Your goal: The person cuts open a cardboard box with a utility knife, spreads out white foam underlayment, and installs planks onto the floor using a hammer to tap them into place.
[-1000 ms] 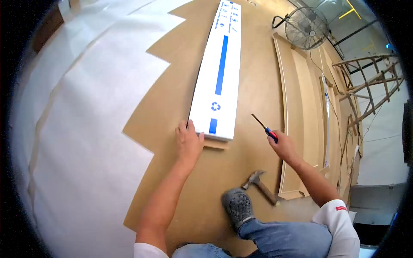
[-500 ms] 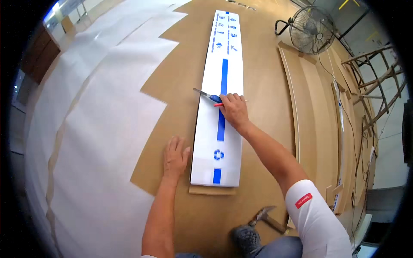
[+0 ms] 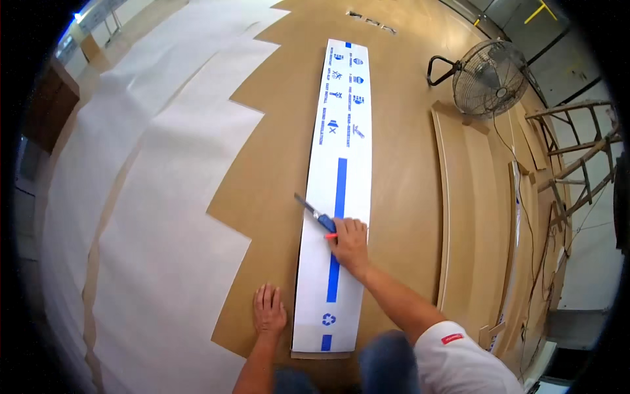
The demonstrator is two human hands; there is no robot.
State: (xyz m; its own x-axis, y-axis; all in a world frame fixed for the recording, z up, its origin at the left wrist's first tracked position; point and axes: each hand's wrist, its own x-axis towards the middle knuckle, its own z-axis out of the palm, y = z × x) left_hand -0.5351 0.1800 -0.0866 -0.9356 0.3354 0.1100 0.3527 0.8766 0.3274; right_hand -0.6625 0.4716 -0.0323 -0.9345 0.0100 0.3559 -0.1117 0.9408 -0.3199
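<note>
A long white carton (image 3: 318,187) with blue bands and printed symbols lies lengthwise in front of me on a brown sheet-covered floor (image 3: 400,164). My right hand (image 3: 351,249) rests over its middle, fingers closed round the blue handle of a utility knife (image 3: 325,222). The knife's long blade points up and left, its tip past the carton's left edge. A thin red stick, perhaps a pencil (image 3: 331,236), is pinched in the same hand. My left hand (image 3: 269,312) lies flat on the brown covering, just left of the carton's near end, with nothing in it.
White sheeting (image 3: 164,223) with a zigzag edge spreads over the left side. To the right lie long flattened cardboard pieces (image 3: 472,223), with a floor fan (image 3: 492,77) beyond them. A wooden ladder (image 3: 581,151) and a thin cable stand farther right.
My view has shifted, so the carton and both hands sit lower in the picture. My knee has come in beside the carton's near end; the hammer seen earlier is out of sight.
</note>
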